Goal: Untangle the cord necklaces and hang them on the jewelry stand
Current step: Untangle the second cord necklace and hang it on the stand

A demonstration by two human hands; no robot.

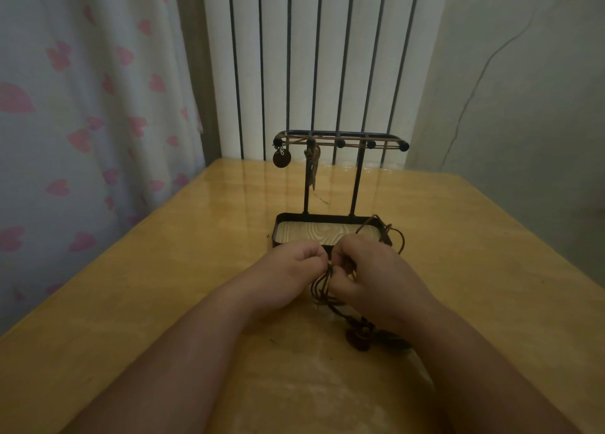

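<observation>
A black metal jewelry stand (pixel 355 178) with a wood-lined tray base (pixel 322 218) stands mid-table. On its top bar hang cord necklaces, one with a round dark pendant (pixel 282 158) at the left and another with a long pendant (pixel 313 168). In front of the tray, my left hand (pixel 294 270) and my right hand (pixel 370 276) pinch a tangle of brown cords (pixel 322 286) between them. Cord loops trail over the tray's right corner (pixel 388 232). Dark pendants (pixel 360 337) lie on the table under my right wrist.
The glossy yellow wooden table (pixel 163 302) reaches to a white ribbed radiator (pixel 311 57) behind the stand. A curtain with pink hearts (pixel 82 106) hangs along the left edge. A thin wire (pixel 474 89) runs down the wall on the right.
</observation>
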